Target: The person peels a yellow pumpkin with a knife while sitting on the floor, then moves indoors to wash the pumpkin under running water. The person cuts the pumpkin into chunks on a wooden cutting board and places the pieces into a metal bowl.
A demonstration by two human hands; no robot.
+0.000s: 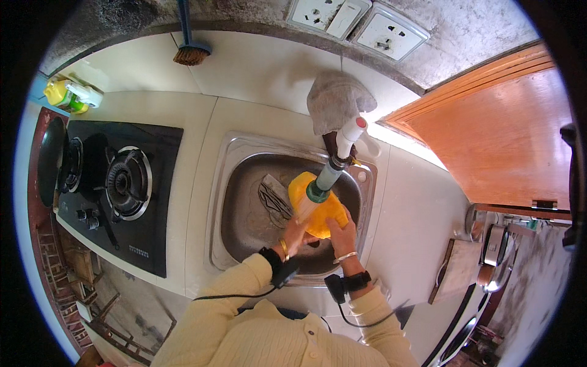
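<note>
In the sink basin, under running water, I hold a yellow-orange piece of what looks like peeled pumpkin (333, 215). My right hand (341, 235) grips its lower right edge, thumb on top. My left hand (294, 235) is at its lower left edge beside the stream, with some fingers beneath; its fingertips are blurred. Above the piece hangs a faucet (329, 174) with a green-tipped nozzle, which hides part of the yellow surface. A dark-striped wet cloth or bag (274, 197) lies in the stainless steel sink (238, 229), left of the piece.
To the left is a black gas stove (160, 183), with a wok (51, 160) at its far side. A grey cloth (337, 101) hangs behind the faucet. A cutting board (458, 268) stands right of the counter (408, 220). Cables run from both wrist straps.
</note>
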